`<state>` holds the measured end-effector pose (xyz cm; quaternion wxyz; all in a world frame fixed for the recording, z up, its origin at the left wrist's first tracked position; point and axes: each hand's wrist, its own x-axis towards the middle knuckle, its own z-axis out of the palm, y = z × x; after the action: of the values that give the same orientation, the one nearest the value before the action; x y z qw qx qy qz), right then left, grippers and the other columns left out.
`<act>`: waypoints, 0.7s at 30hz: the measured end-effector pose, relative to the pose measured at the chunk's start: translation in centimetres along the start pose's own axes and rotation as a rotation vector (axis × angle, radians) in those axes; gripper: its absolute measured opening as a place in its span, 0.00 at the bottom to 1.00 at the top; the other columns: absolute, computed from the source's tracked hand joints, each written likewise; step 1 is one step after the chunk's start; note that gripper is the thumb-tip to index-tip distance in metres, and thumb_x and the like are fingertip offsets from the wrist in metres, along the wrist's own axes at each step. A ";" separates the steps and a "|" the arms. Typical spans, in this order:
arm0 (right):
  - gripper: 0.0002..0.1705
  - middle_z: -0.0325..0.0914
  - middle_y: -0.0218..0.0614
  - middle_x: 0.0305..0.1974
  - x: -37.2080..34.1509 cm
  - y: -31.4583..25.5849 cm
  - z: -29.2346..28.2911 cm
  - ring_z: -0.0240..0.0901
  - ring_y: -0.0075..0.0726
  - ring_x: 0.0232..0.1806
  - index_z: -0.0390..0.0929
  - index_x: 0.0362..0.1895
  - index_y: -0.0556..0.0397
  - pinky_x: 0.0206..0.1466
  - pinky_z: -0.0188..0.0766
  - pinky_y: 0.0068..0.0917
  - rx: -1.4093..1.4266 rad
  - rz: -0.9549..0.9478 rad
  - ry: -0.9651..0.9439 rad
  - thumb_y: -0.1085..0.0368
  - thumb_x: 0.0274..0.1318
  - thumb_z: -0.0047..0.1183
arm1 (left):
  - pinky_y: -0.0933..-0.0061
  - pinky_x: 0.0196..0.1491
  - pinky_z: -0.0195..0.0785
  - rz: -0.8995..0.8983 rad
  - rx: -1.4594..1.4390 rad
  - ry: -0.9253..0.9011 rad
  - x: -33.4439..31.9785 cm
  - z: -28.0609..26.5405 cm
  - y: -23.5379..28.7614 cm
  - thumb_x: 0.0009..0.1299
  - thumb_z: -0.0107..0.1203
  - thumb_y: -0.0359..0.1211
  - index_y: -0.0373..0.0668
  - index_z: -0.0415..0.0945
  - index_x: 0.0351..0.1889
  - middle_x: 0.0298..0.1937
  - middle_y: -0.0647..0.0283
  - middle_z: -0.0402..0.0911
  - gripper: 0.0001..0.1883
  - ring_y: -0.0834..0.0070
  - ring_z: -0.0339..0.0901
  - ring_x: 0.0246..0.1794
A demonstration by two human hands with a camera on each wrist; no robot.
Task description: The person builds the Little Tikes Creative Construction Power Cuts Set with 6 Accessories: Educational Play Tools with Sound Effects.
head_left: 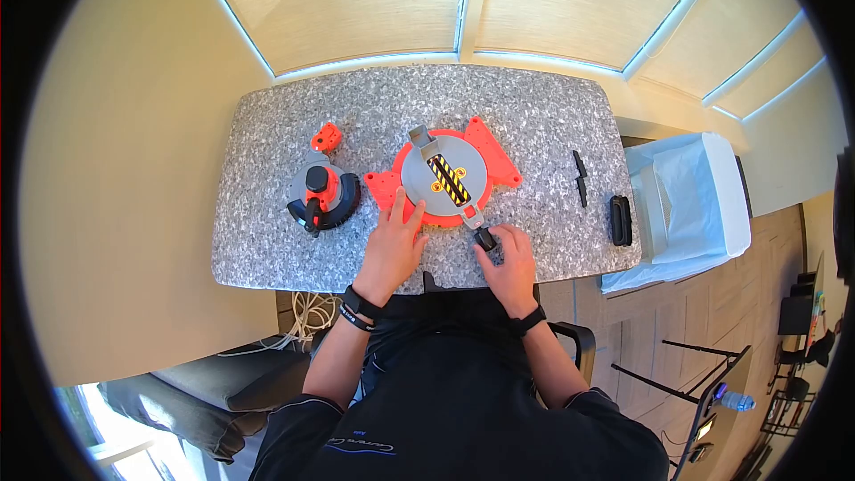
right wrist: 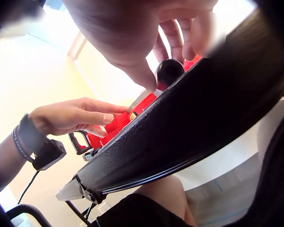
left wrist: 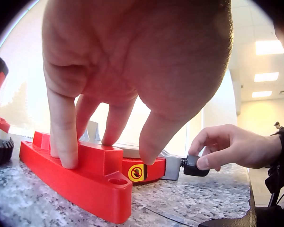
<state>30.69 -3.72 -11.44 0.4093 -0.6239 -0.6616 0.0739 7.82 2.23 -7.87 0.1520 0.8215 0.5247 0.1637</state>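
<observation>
A red toy saw base (head_left: 492, 156) with a round grey turntable (head_left: 468, 160) lies on the granite-patterned table (head_left: 552, 240). A yellow-and-black striped slot plate (head_left: 448, 180) runs across the turntable. My left hand (head_left: 392, 245) rests on the base's near left side, its extended fingertips pressing the red wing (left wrist: 85, 165). From the turntable's front sticks out a black knob (left wrist: 196, 166). My right hand (head_left: 510, 272) pinches this knob between thumb and fingers, as the left wrist view shows. A yellow warning sticker (left wrist: 137, 173) marks the base's side near my left thumb.
To the left sit a toy saw head (head_left: 322, 191) with a black guard and a small red part (head_left: 327, 137). Thin black pieces (head_left: 580, 178) and a black oblong part (head_left: 621, 220) lie at the right. A lined bin (head_left: 704, 200) stands beyond the right edge.
</observation>
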 end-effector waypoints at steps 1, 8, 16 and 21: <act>0.20 0.80 0.42 0.50 -0.1 0.1 0.1 0.76 0.53 0.51 0.79 0.49 0.56 0.52 0.76 0.42 0.002 -0.003 0.002 0.66 0.53 0.71 | 0.50 0.66 0.71 0.000 -0.001 0.000 0.0 0.0 0.0 0.69 0.65 0.36 0.44 0.71 0.73 0.78 0.38 0.60 0.34 0.42 0.70 0.67; 0.17 0.80 0.43 0.47 -0.3 0.6 0.4 0.76 0.53 0.47 0.79 0.48 0.56 0.49 0.75 0.44 0.023 0.024 -0.009 0.66 0.56 0.69 | 0.54 0.62 0.76 0.031 0.059 0.011 -0.1 0.2 -0.1 0.68 0.66 0.36 0.42 0.70 0.73 0.78 0.39 0.59 0.34 0.45 0.69 0.67; 0.12 0.83 0.44 0.42 -0.3 0.8 0.2 0.76 0.54 0.43 0.80 0.47 0.57 0.45 0.74 0.45 0.024 0.015 -0.017 0.67 0.61 0.64 | 0.54 0.62 0.76 0.032 0.059 0.015 -0.1 0.4 -0.3 0.68 0.66 0.36 0.42 0.71 0.73 0.78 0.39 0.58 0.34 0.44 0.70 0.67; 0.12 0.83 0.43 0.40 -0.5 1.0 0.1 0.76 0.53 0.42 0.80 0.47 0.57 0.44 0.74 0.45 0.036 0.051 -0.036 0.67 0.62 0.63 | 0.50 0.66 0.71 -0.004 0.009 -0.005 0.0 -0.1 0.1 0.68 0.66 0.35 0.44 0.71 0.73 0.78 0.38 0.60 0.34 0.43 0.70 0.67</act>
<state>31.35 -3.89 -12.34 0.4064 -0.6317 -0.6513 0.1075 7.85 2.17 -7.76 0.1501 0.8214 0.5268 0.1590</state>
